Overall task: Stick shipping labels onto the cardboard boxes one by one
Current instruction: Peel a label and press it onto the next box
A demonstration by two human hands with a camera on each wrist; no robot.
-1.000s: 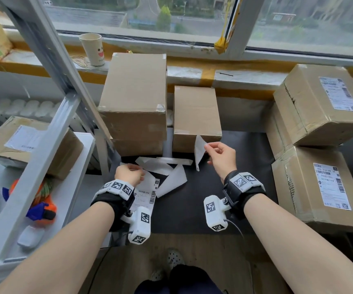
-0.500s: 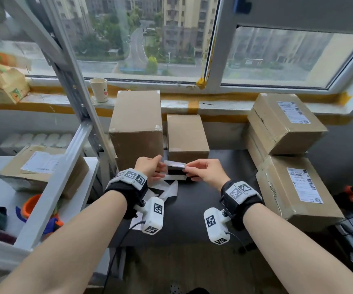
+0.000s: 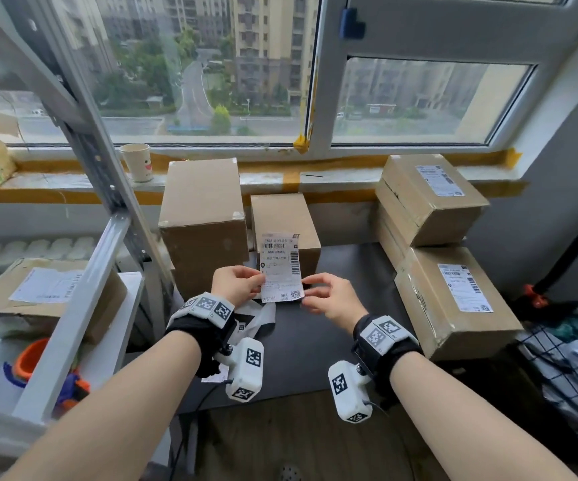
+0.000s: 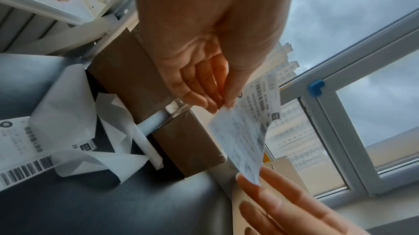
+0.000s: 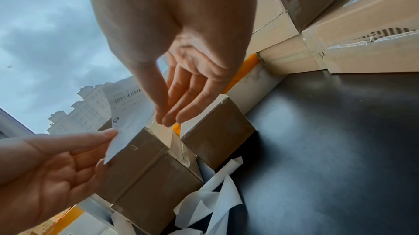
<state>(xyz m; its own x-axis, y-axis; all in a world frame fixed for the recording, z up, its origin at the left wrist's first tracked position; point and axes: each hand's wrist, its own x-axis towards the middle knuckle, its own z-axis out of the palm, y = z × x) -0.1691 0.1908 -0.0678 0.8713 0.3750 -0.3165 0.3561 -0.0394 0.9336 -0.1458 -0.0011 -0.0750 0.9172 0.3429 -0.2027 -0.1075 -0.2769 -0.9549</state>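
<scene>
A white shipping label [image 3: 280, 269] stands upright in the air with its print facing me, in front of a small plain cardboard box [image 3: 282, 213]. My left hand [image 3: 261, 279] pinches the label's left edge between thumb and fingers. My right hand [image 3: 304, 291] pinches its lower right edge with thumb and fingertips. The left wrist view shows the label [image 4: 244, 131] slightly curled between both hands. A taller plain box [image 3: 204, 216] stands just left of the small one. Both boxes sit at the back of the dark table [image 3: 315, 345].
Two labelled boxes [image 3: 433, 199] [image 3: 454, 300] are stacked at the table's right. Another labelled box [image 3: 44, 293] lies on the white shelf at left. Peeled backing papers [image 3: 259, 317] and spare labels [image 4: 20, 142] lie below my left hand. A paper cup [image 3: 136, 163] stands on the sill.
Both hands have risen off the table, and the label has turned from edge-on to upright with its print towards me. The right hand shifted from its top to its right edge.
</scene>
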